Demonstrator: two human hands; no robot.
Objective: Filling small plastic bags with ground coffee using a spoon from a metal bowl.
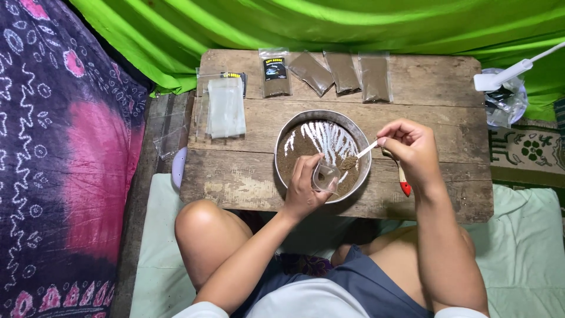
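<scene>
A low wooden table stands over the person's folded legs, and a round metal pan of brown powder sits at its near middle. Both hands meet over the pan's near right part — close together but not touching. The left hand comes up from below and pinches a small clear plastic bag, its mouth held open just above the powder. The right hand, just to the right, closes its fingers on a white spoon whose bowl, heaped with brown powder, sits at the bag's opening. A slim tool with a red end also pokes down out of that fist, past the pan's rim.

Along the far edge of the table lie four filled packets of powder, one with a dark label. To the left of the pan rests a stack of empty clear bags. Green cloth hangs behind the table, and a patterned purple and pink cloth fills the left side.
</scene>
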